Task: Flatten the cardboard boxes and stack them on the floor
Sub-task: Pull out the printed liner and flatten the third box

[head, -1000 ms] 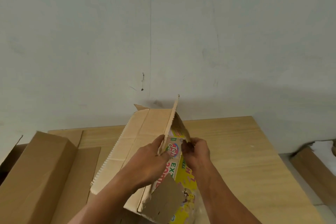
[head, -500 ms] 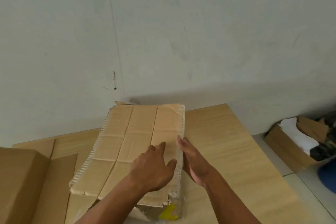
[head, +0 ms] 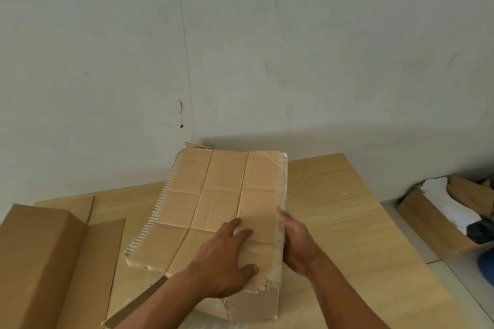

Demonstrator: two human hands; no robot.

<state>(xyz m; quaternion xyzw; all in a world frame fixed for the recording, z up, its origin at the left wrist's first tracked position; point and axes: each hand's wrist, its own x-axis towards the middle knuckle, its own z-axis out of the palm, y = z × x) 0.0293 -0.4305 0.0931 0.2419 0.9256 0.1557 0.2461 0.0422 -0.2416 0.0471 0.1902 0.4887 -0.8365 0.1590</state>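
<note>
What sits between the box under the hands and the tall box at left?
Head view: a flat cardboard panel lies on the table between pressed box and tall box, plus bare wood.

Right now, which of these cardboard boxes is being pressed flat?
The creased cardboard box in the middle: left hand flat on top, right hand at its edge. The plain box at left and the far-right box lie untouched.

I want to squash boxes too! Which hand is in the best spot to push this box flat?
Probably the left. The left hand lies flat on top of the cardboard box, fingers spread, ready to press down. The right hand is at the box's right edge, better for steadying.
</note>
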